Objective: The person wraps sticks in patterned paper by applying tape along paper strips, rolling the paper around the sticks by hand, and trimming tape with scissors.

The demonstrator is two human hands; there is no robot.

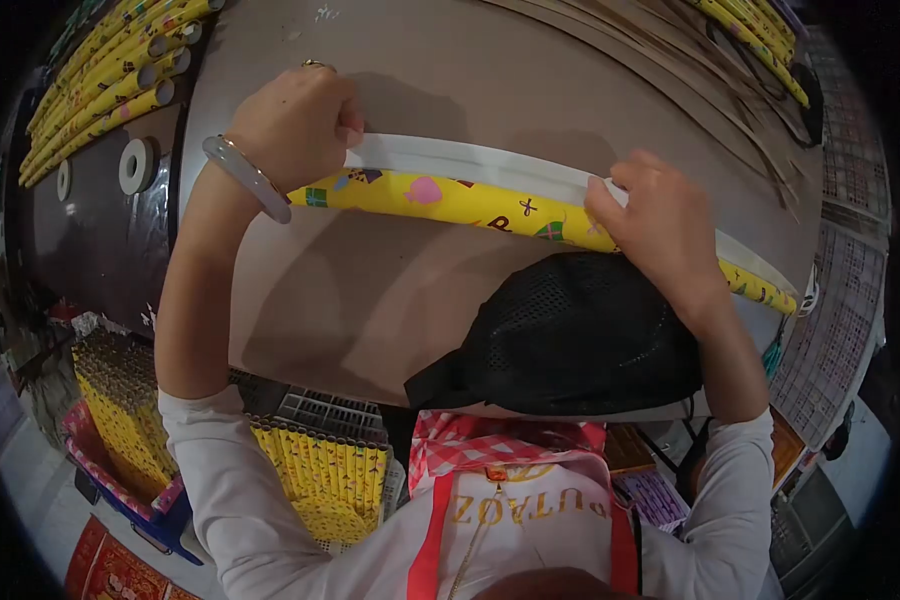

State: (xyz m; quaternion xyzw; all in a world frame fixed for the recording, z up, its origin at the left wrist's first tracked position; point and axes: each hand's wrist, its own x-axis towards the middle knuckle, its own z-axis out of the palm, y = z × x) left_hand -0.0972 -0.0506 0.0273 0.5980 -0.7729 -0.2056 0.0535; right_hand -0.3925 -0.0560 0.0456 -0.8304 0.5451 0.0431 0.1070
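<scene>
A roll of yellow patterned wrapping paper (450,200) lies across the table, a strip of its white underside showing along the far side. My left hand (300,115), with a pale bangle at the wrist, is closed at the left end of the white strip. Closed as well, my right hand (660,210) pinches the strip farther right, its thumb pressed on the paper. The fingertips of both hands are partly hidden. A black mesh cap (580,335) lies just below the roll, close to my right forearm.
Finished yellow rolls (110,95) are stacked at the upper left, near a tape roll (136,166). Long brown strips (660,75) lie at the back right. Below the table stand crates of upright yellow rolls (325,475) and a pink-lined bin (90,435).
</scene>
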